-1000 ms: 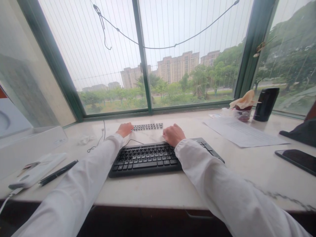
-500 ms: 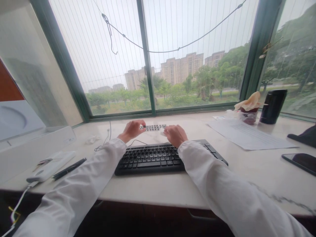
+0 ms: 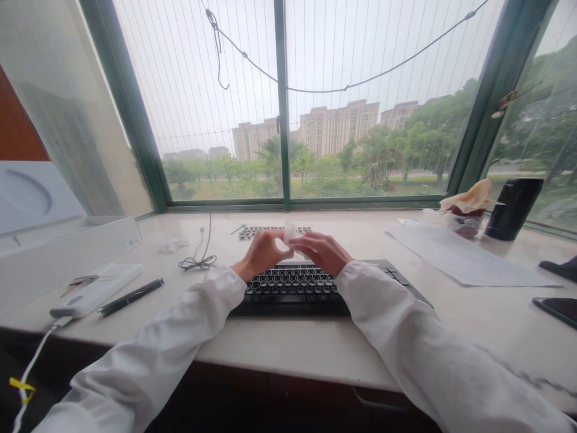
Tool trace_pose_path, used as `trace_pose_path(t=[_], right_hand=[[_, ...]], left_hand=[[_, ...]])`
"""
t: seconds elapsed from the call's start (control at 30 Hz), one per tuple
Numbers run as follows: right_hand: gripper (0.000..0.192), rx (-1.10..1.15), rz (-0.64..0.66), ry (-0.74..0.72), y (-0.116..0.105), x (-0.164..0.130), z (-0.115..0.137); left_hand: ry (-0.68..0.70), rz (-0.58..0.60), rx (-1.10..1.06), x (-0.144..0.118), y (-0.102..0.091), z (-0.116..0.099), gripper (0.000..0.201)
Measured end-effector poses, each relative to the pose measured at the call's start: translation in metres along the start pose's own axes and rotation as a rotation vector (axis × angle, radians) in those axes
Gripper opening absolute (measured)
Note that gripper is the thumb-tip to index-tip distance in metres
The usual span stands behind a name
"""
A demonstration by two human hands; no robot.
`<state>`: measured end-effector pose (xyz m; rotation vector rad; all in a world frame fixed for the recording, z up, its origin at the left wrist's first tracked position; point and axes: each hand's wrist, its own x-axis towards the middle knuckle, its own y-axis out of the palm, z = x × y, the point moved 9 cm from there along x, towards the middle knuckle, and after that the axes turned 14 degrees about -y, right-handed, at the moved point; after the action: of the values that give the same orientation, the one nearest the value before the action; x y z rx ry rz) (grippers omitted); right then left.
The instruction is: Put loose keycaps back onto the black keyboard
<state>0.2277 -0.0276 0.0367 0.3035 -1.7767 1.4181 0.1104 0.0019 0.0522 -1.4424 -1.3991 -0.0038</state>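
Note:
My left hand (image 3: 262, 252) and my right hand (image 3: 323, 249) meet above a black keyboard (image 3: 288, 308), fingertips together. Between them stands a white, soft-looking piece like a tissue or wipe (image 3: 290, 232), pinched by the fingers of my right hand. The thumb and fingers of my left hand curl into a ring against it; whatever sits in their tips is hidden. Just behind my hands lie rows of small loose keycaps (image 3: 252, 230), partly covered by the fingers. Dark key shapes fill the part of the keyboard seen below my hands.
A coiled cable (image 3: 197, 263), a black pen (image 3: 130, 297) and a white power bank (image 3: 90, 291) with keys on top lie left, before a white box (image 3: 103, 237). Right are paper sheets (image 3: 469, 255), a dark cup (image 3: 514, 208), a tissue-topped container (image 3: 467, 219) and a phone (image 3: 559, 311).
My left hand has moved right and nearer, away from the keycaps' left end, to meet my right hand. The white piece now stands between both hands. The view has shifted a little.

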Motion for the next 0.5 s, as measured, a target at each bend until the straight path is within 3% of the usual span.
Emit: trace_pose_path(t=[0.2, 0.5], right_hand=[[0.034, -0.032, 0.106, -0.085, 0.003, 0.002, 0.003], [0.028, -0.238, 0.099, -0.157, 0.0, 0.003, 0.007]], left_hand=[[-0.069, 0.053, -0.117, 0.001, -0.002, 0.012, 0.015], [-0.084, 0.148, -0.239, 0.001, 0.008, 0.018, 0.023]])
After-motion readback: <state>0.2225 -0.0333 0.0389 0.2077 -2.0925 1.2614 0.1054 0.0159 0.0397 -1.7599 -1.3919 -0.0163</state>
